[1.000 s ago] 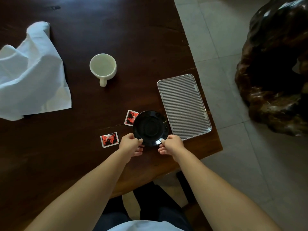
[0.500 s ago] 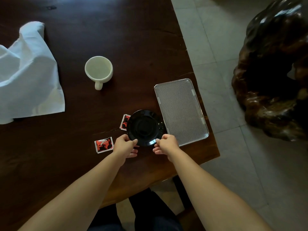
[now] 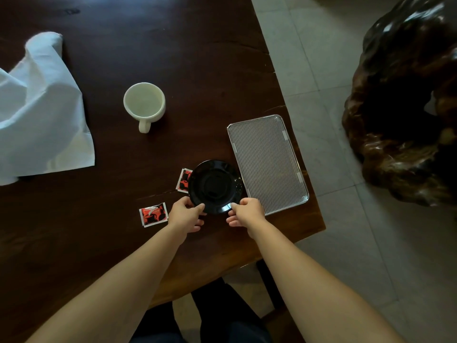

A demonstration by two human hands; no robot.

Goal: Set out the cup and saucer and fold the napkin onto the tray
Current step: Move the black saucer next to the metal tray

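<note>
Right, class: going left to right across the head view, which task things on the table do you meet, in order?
white napkin → cream cup → black saucer → ribbed metal tray

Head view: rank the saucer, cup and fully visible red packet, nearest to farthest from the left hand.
1. saucer, pinched at its near rim by the left hand.
2. red packet, just left of that hand.
3. cup, farther back, to the left.

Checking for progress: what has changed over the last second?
The left hand and right hand still pinch the round black saucer, which edged slightly away from the person. The white ceramic mug, white cloth napkin, ribbed metal tray and red sachets stayed put.
</note>
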